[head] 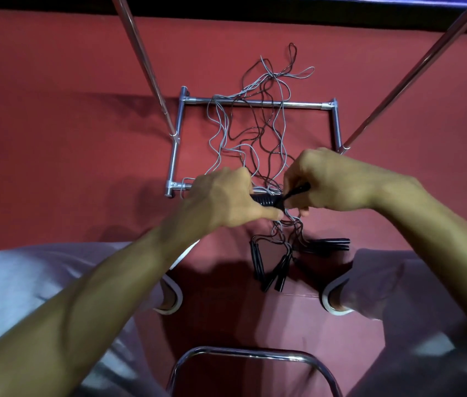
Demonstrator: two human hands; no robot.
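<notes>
My left hand (226, 200) grips a bundle of black jump-rope handles (268, 200), held sideways just above the near bar of a metal frame. Fingers of my right hand (332, 181) pinch one more black handle (298, 191) at the bundle's right end. Thin grey and black cords (250, 124) run in a tangle from the handles across the frame and past its far bar. Several more black handles (272, 267) hang or lie below my hands, joined to the same tangle.
The rectangular metal frame (258, 103) lies on a red floor covering (54, 110). Two slanted metal poles (146, 61) (415, 70) rise from its sides. My knees in light trousers flank the handles, and a chrome chair rail (243, 353) curves at the bottom.
</notes>
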